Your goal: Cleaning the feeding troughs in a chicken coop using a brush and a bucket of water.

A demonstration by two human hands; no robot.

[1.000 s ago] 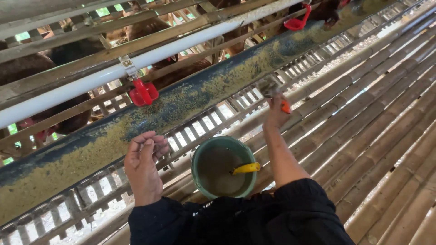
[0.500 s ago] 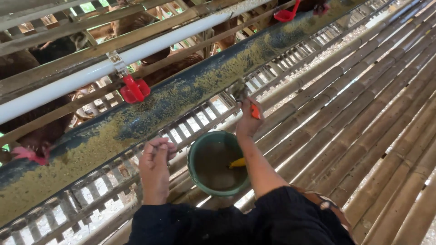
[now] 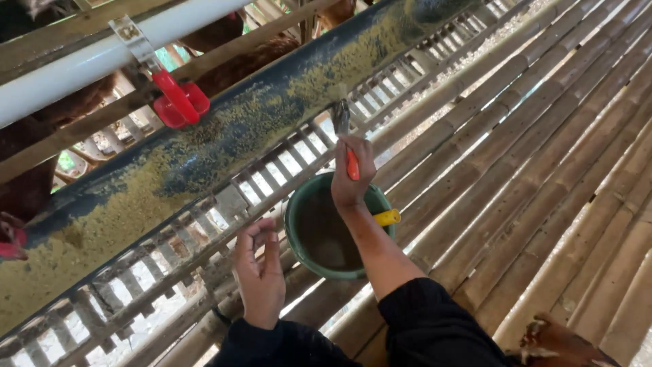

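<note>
Reaching up, your right hand (image 3: 353, 178) now clamps the orange-handled tool (image 3: 348, 146) with its tip at the feed trough (image 3: 204, 156), higher than before. Your left hand (image 3: 260, 272), fingers loosely together, has dropped beside the green bucket (image 3: 299, 234).

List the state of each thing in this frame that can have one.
Right hand: shut on orange-handled pliers, tip at the trough edge.
Left hand: open, fingers on the wire rack.
Green bucket: upright, uncovered, yellow handle inside.
Feed trough: lined with yellowish feed.
Red drinker cup: hanging from the white pipe.
</note>
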